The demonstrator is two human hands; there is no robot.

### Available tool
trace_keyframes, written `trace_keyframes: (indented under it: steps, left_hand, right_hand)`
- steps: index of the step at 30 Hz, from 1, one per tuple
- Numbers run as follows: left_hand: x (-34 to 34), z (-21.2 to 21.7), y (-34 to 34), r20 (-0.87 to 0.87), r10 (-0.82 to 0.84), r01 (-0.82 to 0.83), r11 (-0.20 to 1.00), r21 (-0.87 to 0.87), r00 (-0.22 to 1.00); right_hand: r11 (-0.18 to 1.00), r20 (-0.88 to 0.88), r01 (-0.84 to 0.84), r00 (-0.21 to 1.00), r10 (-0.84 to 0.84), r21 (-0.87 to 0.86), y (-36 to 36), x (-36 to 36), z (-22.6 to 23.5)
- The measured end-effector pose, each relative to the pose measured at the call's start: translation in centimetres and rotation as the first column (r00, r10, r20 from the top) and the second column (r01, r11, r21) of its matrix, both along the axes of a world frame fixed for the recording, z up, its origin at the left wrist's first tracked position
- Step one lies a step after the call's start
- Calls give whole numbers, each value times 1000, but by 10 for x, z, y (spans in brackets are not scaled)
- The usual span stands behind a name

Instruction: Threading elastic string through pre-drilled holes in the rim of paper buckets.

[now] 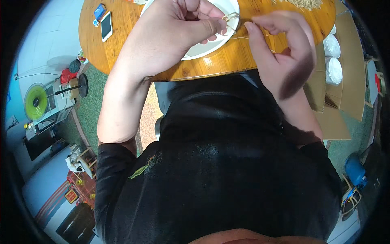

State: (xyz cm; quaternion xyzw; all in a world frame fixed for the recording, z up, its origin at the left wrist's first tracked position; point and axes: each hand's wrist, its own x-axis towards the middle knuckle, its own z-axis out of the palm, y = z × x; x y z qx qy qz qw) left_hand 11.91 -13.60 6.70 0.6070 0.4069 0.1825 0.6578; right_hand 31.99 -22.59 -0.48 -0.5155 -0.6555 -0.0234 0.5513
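Over the near edge of a white plate, my left hand pinches a thin beige cord between thumb and forefinger. The cord forms a small loop that sticks out to the right of the fingertips. To the right, my right hand is raised with its fingers curled and its thumb tip close to the forefinger. A thin strand runs from beside the plate toward this hand. Whether the right fingertips grip the strand is too blurred to make out.
The round wooden table holds a white phone, a small blue packet and a bundle of beige cords. Right of the table stands an open cardboard box with white round rolls. A fan is at left.
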Motion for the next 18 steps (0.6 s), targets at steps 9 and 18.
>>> trace_keyframes:
  steps: [9,18]
  left_hand:
    - [3,-3,-2,41,-9,9,1000,-3,999]
    - [5,5,-1,-29,29,-30,999,-31,999]
  right_hand:
    - [997,101,-79,992,78,4,0,-9,7]
    - [913,-153,-261,935,321,314,38,-21,-15]
